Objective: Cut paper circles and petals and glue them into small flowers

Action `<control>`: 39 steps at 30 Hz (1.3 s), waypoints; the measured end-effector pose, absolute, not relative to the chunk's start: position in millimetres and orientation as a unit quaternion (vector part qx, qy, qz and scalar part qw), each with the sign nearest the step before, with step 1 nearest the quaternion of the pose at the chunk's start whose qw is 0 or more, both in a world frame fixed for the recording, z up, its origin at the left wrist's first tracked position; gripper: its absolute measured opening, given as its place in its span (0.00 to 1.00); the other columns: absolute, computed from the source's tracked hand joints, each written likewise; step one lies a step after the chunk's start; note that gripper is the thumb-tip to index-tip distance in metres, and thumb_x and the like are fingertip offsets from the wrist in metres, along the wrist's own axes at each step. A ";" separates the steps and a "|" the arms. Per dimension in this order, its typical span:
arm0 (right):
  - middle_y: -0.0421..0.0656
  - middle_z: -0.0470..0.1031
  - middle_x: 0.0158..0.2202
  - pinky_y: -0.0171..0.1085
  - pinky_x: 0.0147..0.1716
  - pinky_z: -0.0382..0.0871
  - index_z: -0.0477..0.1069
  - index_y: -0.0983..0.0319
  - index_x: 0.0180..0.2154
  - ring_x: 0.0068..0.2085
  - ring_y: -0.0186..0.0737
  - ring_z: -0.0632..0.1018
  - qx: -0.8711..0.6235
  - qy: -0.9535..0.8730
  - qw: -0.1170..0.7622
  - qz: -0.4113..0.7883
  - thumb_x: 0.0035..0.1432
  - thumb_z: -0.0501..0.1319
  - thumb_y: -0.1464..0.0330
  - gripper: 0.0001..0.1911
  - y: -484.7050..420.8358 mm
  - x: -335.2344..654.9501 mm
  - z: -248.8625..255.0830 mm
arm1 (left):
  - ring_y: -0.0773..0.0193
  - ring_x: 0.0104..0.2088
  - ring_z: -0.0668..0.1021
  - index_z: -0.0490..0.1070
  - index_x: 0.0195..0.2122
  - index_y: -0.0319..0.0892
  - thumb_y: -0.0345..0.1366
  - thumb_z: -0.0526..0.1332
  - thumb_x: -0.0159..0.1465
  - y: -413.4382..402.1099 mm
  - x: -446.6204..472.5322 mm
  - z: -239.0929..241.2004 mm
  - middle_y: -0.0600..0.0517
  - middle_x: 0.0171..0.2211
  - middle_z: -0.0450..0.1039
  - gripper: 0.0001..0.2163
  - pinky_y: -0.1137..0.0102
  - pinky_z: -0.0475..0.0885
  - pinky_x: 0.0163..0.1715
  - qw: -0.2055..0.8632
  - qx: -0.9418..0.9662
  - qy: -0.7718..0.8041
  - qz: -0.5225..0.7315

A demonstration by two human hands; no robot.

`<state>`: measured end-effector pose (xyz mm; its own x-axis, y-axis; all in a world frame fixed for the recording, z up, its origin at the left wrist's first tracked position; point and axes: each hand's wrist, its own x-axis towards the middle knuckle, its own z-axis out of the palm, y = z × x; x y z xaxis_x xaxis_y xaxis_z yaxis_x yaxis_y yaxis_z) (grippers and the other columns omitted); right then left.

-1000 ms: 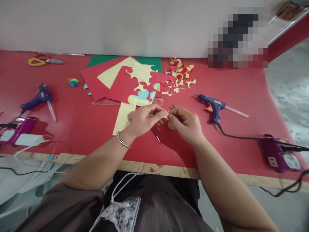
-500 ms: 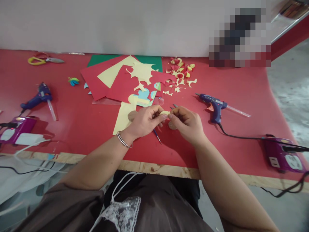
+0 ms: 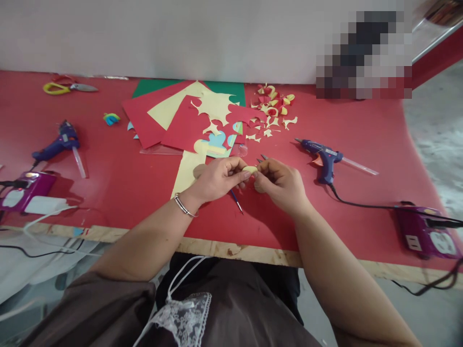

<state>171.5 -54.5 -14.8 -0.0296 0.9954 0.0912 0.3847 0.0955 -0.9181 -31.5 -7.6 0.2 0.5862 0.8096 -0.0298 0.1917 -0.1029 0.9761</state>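
My left hand (image 3: 219, 179) and my right hand (image 3: 280, 184) meet over the red table (image 3: 108, 188), both pinching a small yellow paper piece (image 3: 251, 169) between their fingertips. A silver bracelet sits on my left wrist. Under my left hand lies a thin blue-handled brush (image 3: 236, 201). Dark scissor tips (image 3: 261, 158) poke out just beyond my right hand. A pale yellow paper strip (image 3: 185, 174) lies to the left of my left hand.
Red, yellow and green paper sheets (image 3: 181, 113) lie behind the hands, with a pile of small folded paper pieces (image 3: 272, 103). A blue glue gun (image 3: 321, 156) lies right, another blue glue gun (image 3: 60, 144) left. Purple power strips (image 3: 421, 231) sit at both sides. Yellow-handled scissors (image 3: 65, 87) lie far left.
The yellow paper piece has been turned and bent between the fingertips of both hands. The hands stay in the same place; the view has shifted slightly.
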 end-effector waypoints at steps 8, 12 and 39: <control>0.38 0.72 0.25 0.37 0.28 0.67 0.69 0.56 0.32 0.26 0.36 0.71 -0.560 -0.620 0.415 0.360 0.64 0.66 0.59 0.12 -53.6 174.4 -17.8 | 0.65 0.27 0.85 0.74 0.36 0.42 0.57 0.68 0.70 -11.3 -27.9 -0.5 0.51 0.27 0.82 0.21 0.73 0.78 0.30 0.535 0.693 0.379 0.299; 0.38 0.73 0.25 0.37 0.28 0.67 0.70 0.56 0.32 0.26 0.36 0.72 -0.563 -0.616 0.419 0.357 0.64 0.67 0.59 0.12 -54.1 175.3 -18.6 | 0.65 0.27 0.85 0.74 0.36 0.42 0.57 0.69 0.69 -11.0 -27.7 -2.9 0.51 0.28 0.82 0.21 0.74 0.79 0.28 0.553 0.680 0.374 0.305; 0.37 0.69 0.24 0.37 0.28 0.60 0.68 0.58 0.28 0.25 0.34 0.66 -0.553 -0.679 0.405 0.263 0.59 0.63 0.65 0.08 -54.9 166.4 -10.0 | 0.68 0.24 0.67 0.64 0.27 0.44 0.35 0.68 0.63 -18.6 -19.0 5.1 0.60 0.21 0.65 0.13 0.69 0.60 0.27 0.348 0.765 0.457 0.290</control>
<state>166.4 -54.9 -10.0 -0.0607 0.9641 0.2586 0.5381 0.2498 -0.8050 -19.0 -18.6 5.1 0.4133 0.9019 0.1258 0.4985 -0.3396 0.7976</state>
